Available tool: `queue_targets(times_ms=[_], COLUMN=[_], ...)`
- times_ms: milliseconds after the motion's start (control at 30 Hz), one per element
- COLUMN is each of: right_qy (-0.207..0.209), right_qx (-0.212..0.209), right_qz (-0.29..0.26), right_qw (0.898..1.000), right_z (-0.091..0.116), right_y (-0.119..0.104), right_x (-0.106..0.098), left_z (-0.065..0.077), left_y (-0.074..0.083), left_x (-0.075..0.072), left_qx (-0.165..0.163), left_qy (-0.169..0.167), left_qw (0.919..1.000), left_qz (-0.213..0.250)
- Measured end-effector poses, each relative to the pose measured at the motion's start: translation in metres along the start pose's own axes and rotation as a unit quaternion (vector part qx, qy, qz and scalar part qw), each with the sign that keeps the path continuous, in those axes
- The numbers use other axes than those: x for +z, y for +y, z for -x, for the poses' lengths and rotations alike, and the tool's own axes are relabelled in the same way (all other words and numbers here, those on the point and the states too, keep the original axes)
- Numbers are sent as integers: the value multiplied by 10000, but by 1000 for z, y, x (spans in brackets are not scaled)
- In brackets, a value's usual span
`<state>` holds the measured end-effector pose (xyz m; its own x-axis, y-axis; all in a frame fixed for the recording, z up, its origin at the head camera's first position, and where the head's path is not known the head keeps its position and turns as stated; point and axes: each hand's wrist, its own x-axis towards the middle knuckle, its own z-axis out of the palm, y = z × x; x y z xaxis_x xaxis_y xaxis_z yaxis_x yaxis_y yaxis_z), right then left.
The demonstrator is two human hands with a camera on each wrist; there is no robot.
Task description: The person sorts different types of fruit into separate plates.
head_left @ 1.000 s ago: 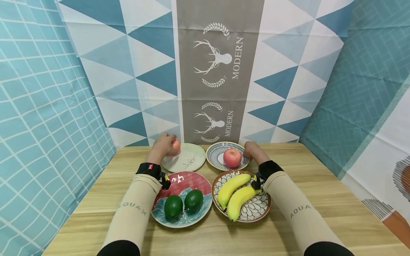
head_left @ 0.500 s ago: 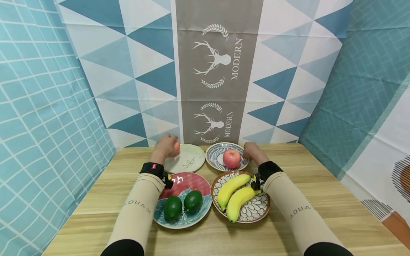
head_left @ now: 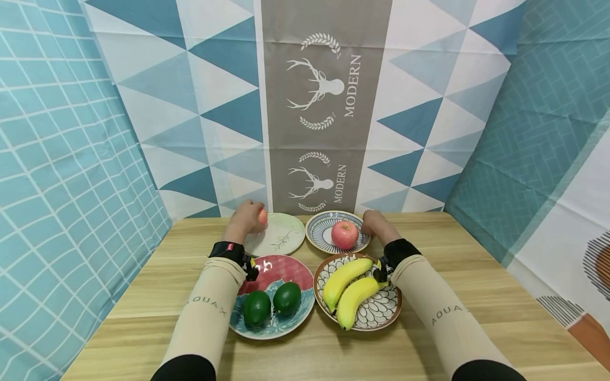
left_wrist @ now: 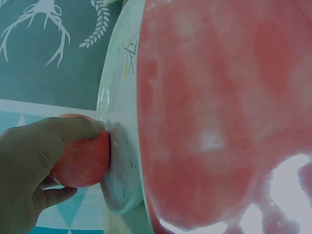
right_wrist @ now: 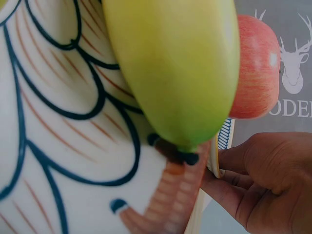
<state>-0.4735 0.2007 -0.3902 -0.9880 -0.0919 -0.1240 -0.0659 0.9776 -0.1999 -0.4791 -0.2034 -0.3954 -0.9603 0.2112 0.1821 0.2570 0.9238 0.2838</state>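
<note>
My left hand [head_left: 244, 218] grips a red apple [left_wrist: 83, 163] with thumb and fingers at the left edge of a pale green plate [head_left: 288, 230]. In the left wrist view the apple sits right against that plate's surface; the fingers hide part of it. At the back right, my right hand [head_left: 378, 226] pinches the rim of a blue-striped plate [head_left: 318, 228]. Another pinkish red apple [head_left: 344, 235] rests on this plate, near the hand. The right wrist view shows the thumb and fingers around the plate's rim, partly behind a banana [right_wrist: 175, 63].
In front, a pink and blue plate [head_left: 267, 267] bears two dark green avocado-like fruits [head_left: 287, 299]. Beside it a brown-rimmed patterned plate [head_left: 381, 315] holds two bananas [head_left: 355, 301]. Patterned cloth [head_left: 229, 106] hangs behind the wooden table [head_left: 143, 296] and at both sides.
My left hand has shifted slightly to the right, with the apple still in its grip. The right hand stays at the striped plate's rim.
</note>
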Motion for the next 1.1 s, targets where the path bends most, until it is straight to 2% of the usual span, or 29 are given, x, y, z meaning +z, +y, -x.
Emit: queue_targets(times_ms=[267,467,733,900,1100], right_qy=[15,39,21,-21,-15], right_qx=[18,7,-38,34,32], right_qz=[-9,-37,14,-1,-29], right_qw=[10000,10000,10000,10000,10000], right_z=[3,6,4,1,1], right_y=[-1,-1,0,0,1], right_x=[0,-2,-1,1,0], left_z=[-2,-7,-7,-9,-14], left_y=[4,12,26,34,48], left_x=[-1,-8,-19,-20,-22], left_qx=[21,201,505,548,832], left_qy=[3,12,87,68,118], left_qw=[10000,9998,9979,9974,9954], left_qz=[70,-28,-406,-473,-467])
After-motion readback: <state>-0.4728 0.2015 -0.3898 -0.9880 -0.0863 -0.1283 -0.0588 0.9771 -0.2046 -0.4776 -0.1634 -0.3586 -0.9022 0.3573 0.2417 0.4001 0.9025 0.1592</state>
